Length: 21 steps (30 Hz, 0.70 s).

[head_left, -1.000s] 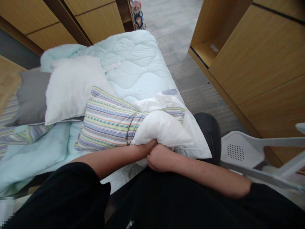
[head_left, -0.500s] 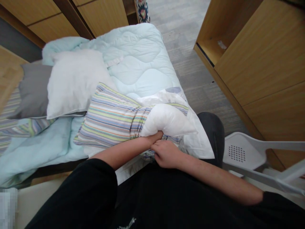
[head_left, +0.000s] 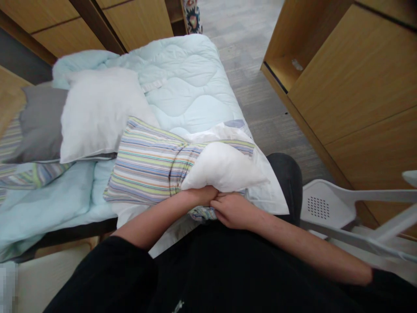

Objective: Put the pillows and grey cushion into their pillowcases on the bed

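Observation:
A striped pillowcase (head_left: 146, 161) lies across the near side of the bed, plump at its left end. A white pillow insert (head_left: 224, 167) bulges over its right half. My left hand (head_left: 210, 195) reaches under the near edge of the insert, and its fingers are hidden there. Right beside it, touching it, my right hand (head_left: 233, 210) is closed, its fingers curled at the striped cloth near my body. A crumpled fold of the same striped cloth shows just below both hands. White fabric (head_left: 272, 191) is spread beneath the pillowcase on the right.
A white pillow (head_left: 100, 113) and a grey pillow (head_left: 42, 121) lie on the light-blue quilt (head_left: 195, 78) to the left. Wooden cabinets (head_left: 355, 74) stand at right. A white chair with a perforated seat (head_left: 317, 208) is close by my right arm.
The insert's left end has spread further left and flattened over the pillowcase. My left hand has shifted slightly left and down. My right hand stays close against it.

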Each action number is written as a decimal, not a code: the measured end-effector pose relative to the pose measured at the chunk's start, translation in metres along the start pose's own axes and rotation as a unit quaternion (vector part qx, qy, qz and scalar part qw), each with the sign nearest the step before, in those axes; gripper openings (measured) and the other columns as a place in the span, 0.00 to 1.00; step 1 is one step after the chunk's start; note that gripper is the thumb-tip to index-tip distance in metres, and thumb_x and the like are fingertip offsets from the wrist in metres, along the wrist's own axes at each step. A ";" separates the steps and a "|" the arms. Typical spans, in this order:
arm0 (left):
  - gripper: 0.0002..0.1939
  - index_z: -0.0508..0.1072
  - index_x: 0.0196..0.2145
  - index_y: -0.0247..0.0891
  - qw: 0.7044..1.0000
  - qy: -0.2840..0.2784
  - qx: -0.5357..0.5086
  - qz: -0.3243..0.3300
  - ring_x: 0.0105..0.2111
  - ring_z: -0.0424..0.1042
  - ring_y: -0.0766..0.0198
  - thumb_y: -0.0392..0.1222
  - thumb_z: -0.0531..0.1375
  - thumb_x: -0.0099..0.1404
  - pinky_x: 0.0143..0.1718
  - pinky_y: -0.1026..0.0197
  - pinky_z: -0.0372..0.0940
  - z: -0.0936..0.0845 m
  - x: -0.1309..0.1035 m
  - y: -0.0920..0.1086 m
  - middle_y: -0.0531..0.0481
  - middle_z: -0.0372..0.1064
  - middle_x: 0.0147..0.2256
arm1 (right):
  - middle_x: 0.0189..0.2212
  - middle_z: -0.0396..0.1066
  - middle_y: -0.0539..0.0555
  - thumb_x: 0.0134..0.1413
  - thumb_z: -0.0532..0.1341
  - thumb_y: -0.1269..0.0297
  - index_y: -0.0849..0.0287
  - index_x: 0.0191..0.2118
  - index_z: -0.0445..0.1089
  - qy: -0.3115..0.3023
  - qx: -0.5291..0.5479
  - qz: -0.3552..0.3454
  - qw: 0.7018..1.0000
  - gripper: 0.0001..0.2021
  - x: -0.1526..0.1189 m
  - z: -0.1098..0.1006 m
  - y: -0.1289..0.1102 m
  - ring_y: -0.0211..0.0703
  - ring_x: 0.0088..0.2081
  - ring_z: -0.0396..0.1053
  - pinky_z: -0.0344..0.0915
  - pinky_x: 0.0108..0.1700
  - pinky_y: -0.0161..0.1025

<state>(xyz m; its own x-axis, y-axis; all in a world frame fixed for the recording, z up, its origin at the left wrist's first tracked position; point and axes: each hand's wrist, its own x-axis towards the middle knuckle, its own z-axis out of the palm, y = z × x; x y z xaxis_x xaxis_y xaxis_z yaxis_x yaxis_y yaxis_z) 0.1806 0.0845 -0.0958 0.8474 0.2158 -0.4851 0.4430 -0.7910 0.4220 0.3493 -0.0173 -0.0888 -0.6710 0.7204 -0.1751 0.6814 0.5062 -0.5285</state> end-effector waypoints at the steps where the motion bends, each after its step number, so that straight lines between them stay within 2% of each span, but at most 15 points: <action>1: 0.24 0.75 0.65 0.38 1.000 -0.012 -0.025 0.008 0.65 0.72 0.49 0.41 0.66 0.73 0.67 0.52 0.66 -0.012 -0.008 -0.005 0.40 0.74 0.65 | 0.45 0.79 0.62 0.69 0.58 0.63 0.61 0.51 0.74 0.001 0.005 0.013 1.000 0.12 -0.005 0.003 0.004 0.51 0.47 0.76 0.65 0.48 0.43; 3: 0.32 0.68 0.72 0.39 0.993 -0.032 -0.101 0.048 0.70 0.67 0.51 0.42 0.65 0.74 0.69 0.56 0.62 -0.037 -0.039 -0.005 0.40 0.66 0.70 | 0.47 0.79 0.63 0.70 0.58 0.62 0.62 0.53 0.74 0.002 0.012 0.048 0.999 0.14 -0.013 0.011 0.011 0.53 0.50 0.77 0.66 0.50 0.44; 5: 0.35 0.60 0.77 0.43 0.981 -0.028 -0.169 0.093 0.73 0.63 0.54 0.44 0.62 0.76 0.71 0.58 0.60 -0.062 -0.080 0.011 0.42 0.59 0.75 | 0.48 0.79 0.63 0.70 0.57 0.61 0.62 0.53 0.75 0.008 0.021 0.084 0.996 0.15 -0.015 0.019 0.015 0.54 0.50 0.78 0.67 0.49 0.44; 6: 0.34 0.61 0.77 0.46 0.980 -0.022 -0.174 0.095 0.71 0.65 0.56 0.44 0.61 0.77 0.70 0.58 0.61 -0.075 -0.099 0.023 0.44 0.60 0.74 | 0.47 0.80 0.63 0.70 0.58 0.59 0.62 0.52 0.76 0.010 0.026 0.098 0.995 0.15 -0.015 0.022 0.015 0.55 0.49 0.78 0.68 0.48 0.44; 7: 0.32 0.64 0.75 0.50 0.982 -0.021 -0.167 0.089 0.68 0.70 0.56 0.44 0.61 0.77 0.68 0.59 0.63 -0.087 -0.115 0.037 0.46 0.66 0.72 | 0.46 0.80 0.63 0.70 0.58 0.56 0.61 0.51 0.76 0.010 0.030 0.108 0.994 0.16 -0.013 0.024 0.014 0.56 0.47 0.79 0.68 0.46 0.44; 9: 0.23 0.73 0.68 0.54 0.990 -0.020 -0.124 0.056 0.57 0.79 0.55 0.46 0.61 0.77 0.60 0.58 0.69 -0.112 -0.128 0.062 0.49 0.78 0.61 | 0.44 0.81 0.63 0.68 0.60 0.53 0.60 0.50 0.77 -0.002 0.038 0.106 0.994 0.17 -0.007 0.027 0.010 0.58 0.46 0.80 0.69 0.43 0.43; 11: 0.18 0.79 0.60 0.52 0.997 0.028 -0.068 0.017 0.52 0.80 0.53 0.49 0.60 0.77 0.56 0.55 0.70 -0.137 -0.112 0.073 0.49 0.82 0.53 | 0.43 0.82 0.62 0.66 0.61 0.56 0.58 0.51 0.78 -0.041 0.039 0.088 0.994 0.15 0.003 0.030 0.004 0.58 0.46 0.81 0.70 0.42 0.43; 12: 0.18 0.80 0.60 0.50 0.997 0.073 -0.038 0.005 0.54 0.79 0.50 0.51 0.61 0.76 0.58 0.52 0.68 -0.148 -0.095 0.073 0.47 0.81 0.54 | 0.44 0.82 0.61 0.65 0.62 0.59 0.57 0.53 0.78 -0.064 0.037 0.078 0.994 0.15 0.009 0.032 0.000 0.58 0.46 0.81 0.71 0.43 0.43; 14: 0.30 0.74 0.67 0.45 0.986 0.168 0.015 0.004 0.64 0.71 0.44 0.57 0.65 0.72 0.67 0.47 0.61 -0.166 -0.048 0.063 0.43 0.74 0.63 | 0.51 0.81 0.62 0.61 0.63 0.66 0.57 0.59 0.77 -0.088 0.020 0.054 0.994 0.20 0.019 0.037 -0.007 0.57 0.49 0.81 0.73 0.46 0.44; 15: 0.40 0.68 0.72 0.43 0.982 0.183 0.037 0.023 0.68 0.66 0.42 0.61 0.68 0.68 0.69 0.46 0.58 -0.170 -0.022 0.056 0.40 0.68 0.69 | 0.56 0.79 0.63 0.60 0.64 0.68 0.58 0.62 0.75 -0.085 0.008 0.039 0.996 0.24 0.023 0.039 -0.010 0.56 0.51 0.80 0.74 0.49 0.44; 16: 0.51 0.61 0.76 0.42 0.983 0.174 0.055 0.038 0.70 0.63 0.40 0.64 0.71 0.63 0.70 0.46 0.57 -0.171 0.002 0.049 0.38 0.63 0.72 | 0.61 0.77 0.64 0.58 0.65 0.71 0.58 0.64 0.73 -0.073 -0.004 0.024 0.997 0.27 0.025 0.041 -0.011 0.56 0.53 0.79 0.74 0.53 0.44; 18: 0.64 0.54 0.79 0.39 0.992 0.091 0.085 0.033 0.66 0.68 0.37 0.69 0.73 0.56 0.67 0.46 0.61 -0.163 0.039 0.038 0.33 0.65 0.70 | 0.64 0.74 0.64 0.57 0.65 0.74 0.59 0.66 0.73 -0.045 -0.026 0.015 0.999 0.29 0.023 0.044 -0.009 0.56 0.56 0.78 0.72 0.58 0.45; 19: 0.65 0.53 0.80 0.39 0.994 0.049 0.099 0.019 0.62 0.72 0.36 0.70 0.73 0.56 0.63 0.45 0.64 -0.155 0.049 0.033 0.32 0.70 0.66 | 0.62 0.75 0.64 0.57 0.66 0.73 0.60 0.64 0.74 -0.038 -0.030 0.022 0.999 0.28 0.019 0.046 -0.005 0.57 0.57 0.78 0.72 0.60 0.44; 21: 0.58 0.55 0.79 0.42 0.993 0.006 0.120 -0.008 0.53 0.78 0.37 0.68 0.70 0.61 0.57 0.46 0.68 -0.137 0.049 0.026 0.33 0.78 0.57 | 0.59 0.77 0.67 0.59 0.67 0.68 0.61 0.62 0.76 -0.025 -0.028 0.058 0.998 0.24 0.004 0.050 0.009 0.59 0.57 0.77 0.72 0.61 0.45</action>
<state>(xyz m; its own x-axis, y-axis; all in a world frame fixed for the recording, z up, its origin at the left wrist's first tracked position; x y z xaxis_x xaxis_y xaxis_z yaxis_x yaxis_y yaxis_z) 0.2736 0.1530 -0.0043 0.8455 0.2347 -0.4797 0.3747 -0.9008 0.2196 0.3382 -0.0339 -0.1358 -0.5991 0.7523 -0.2743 0.7700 0.4474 -0.4548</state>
